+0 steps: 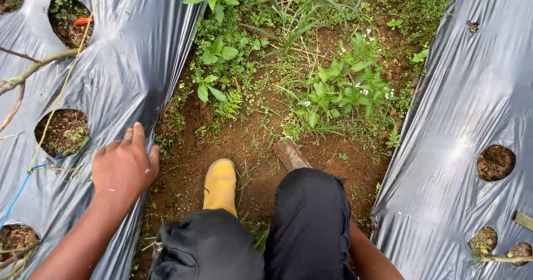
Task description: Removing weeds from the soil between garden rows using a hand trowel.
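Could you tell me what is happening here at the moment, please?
A person crouches in a dirt furrow between two beds covered in black plastic sheeting. The left hand rests empty on the edge of the left sheet, near a planting hole. The right hand is hidden behind the knee. A yellow boot stands on the soil, with weeds ahead.

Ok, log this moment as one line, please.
left hand: empty, on plastic mulch sheet | right hand: out of view | yellow boot: on soil furrow
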